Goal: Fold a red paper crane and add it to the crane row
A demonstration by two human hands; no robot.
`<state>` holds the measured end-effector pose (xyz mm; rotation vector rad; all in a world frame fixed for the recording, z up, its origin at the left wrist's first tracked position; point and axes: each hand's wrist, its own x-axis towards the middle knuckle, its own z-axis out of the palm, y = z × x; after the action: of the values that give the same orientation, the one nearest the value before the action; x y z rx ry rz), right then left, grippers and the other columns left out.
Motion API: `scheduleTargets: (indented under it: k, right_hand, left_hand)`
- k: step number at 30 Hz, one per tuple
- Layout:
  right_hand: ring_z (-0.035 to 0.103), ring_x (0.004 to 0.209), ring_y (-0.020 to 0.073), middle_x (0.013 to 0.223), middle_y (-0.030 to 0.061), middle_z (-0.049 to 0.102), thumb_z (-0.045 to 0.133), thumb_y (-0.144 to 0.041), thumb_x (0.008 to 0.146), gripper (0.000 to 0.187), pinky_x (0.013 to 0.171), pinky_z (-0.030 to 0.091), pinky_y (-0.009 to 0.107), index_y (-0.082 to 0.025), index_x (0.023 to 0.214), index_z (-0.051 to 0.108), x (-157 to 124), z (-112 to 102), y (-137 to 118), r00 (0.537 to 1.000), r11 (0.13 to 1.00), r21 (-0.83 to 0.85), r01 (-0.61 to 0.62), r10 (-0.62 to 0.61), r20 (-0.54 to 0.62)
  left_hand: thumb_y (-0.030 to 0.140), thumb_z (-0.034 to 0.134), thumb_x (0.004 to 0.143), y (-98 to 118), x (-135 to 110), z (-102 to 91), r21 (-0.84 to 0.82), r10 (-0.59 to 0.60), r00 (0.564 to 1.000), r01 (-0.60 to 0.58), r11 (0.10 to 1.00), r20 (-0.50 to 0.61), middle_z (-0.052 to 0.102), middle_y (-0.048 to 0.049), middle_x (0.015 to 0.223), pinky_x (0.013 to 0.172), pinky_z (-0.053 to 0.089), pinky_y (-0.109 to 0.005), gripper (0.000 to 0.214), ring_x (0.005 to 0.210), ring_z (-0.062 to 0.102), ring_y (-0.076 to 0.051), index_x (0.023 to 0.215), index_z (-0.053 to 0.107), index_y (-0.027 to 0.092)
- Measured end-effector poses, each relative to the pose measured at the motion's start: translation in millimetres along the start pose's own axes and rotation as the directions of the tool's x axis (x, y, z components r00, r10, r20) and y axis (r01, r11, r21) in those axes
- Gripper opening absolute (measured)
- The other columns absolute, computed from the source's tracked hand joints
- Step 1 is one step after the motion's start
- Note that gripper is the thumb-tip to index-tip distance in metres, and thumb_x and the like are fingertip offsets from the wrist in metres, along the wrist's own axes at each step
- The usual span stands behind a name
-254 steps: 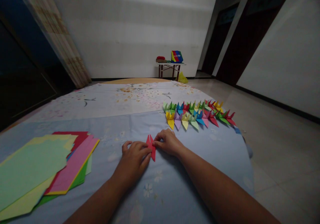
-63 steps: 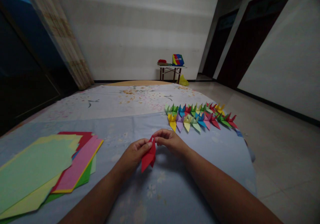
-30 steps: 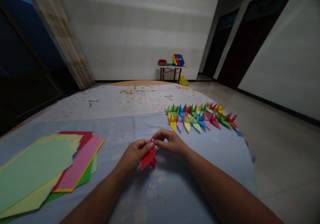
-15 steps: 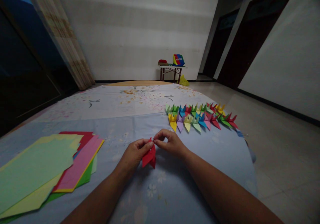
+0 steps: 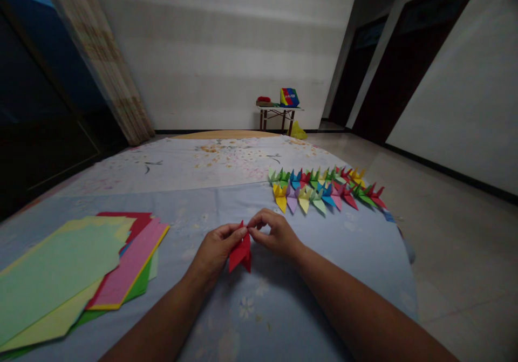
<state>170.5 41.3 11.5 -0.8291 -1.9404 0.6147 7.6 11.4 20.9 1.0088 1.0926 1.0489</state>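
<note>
At lower centre of the frame, just left of the midline, a red folded paper [image 5: 240, 255] sits between both hands, its lower points angled down toward the viewer. Whether those points touch the light blue cloth [image 5: 279, 319] cannot be told. Left hand [image 5: 216, 248]: thumb on the near face, pinching the paper near its top. Right hand [image 5: 277, 231]: thumb and forefinger brought together at the paper's upper right edge; the exact bit gripped is hidden by the fingertips. A narrow red tip shows upright between the hands.

Right of centre, beyond the right hand: folded paper figures [image 5: 327, 196] in two close rows, mixed colours, the front row including yellow, lilac, pale green, blue, pink, red. Lower left: overlapping paper sheets [image 5: 60, 267], pale green uppermost, with pink, yellow, red and green edges showing; well apart from the left hand.

Upper centre, background: small table [image 5: 279, 109] bearing a multicoloured box [image 5: 288, 97] and a red item [image 5: 264, 99]; yellow bag [image 5: 298, 131] on the floor beside it.
</note>
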Motion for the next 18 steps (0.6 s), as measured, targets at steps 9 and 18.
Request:
scheduleTargets:
  k: [9, 18]
  right_hand:
    - [0.051, 0.069, 0.013, 0.072, 0.0015, 0.057, 0.06, -0.019, 0.074, 0.002, 0.066, 0.041, 0.026, -0.019, 0.076, 0.061, 0.4, -0.7, -3.2, 1.0, 1.0, -0.014, -0.02, 0.02, -0.019]
    - [0.049, 0.064, 0.0116, 0.068, -0.0009, 0.057, 0.061, -0.02, 0.074, 0.002, 0.069, 0.036, 0.029, -0.019, 0.074, 0.063, 1.3, -4.6, -10.7, 0.999, 0.989, -0.145, -0.012, 0.007, -0.034]
  left_hand:
    - [0.037, 0.075, 0.06, 2.3, -1.5, 1.3, -0.035, -0.001, 1.0, 0.001, 0.999, -0.002, 0.062, 0.0017, 0.06, 0.052, 0.038, -0.02, 0.029, 0.052, 0.052, -0.009, 0.077, 0.067, 0.014]
    - [0.038, 0.075, 0.06, 3.3, -1.3, 1.2, 0.031, 0.057, 0.998, -0.056, 0.998, -0.034, 0.063, 0.001, 0.064, 0.053, 0.038, -0.019, 0.03, 0.055, 0.052, -0.009, 0.077, 0.069, 0.015]
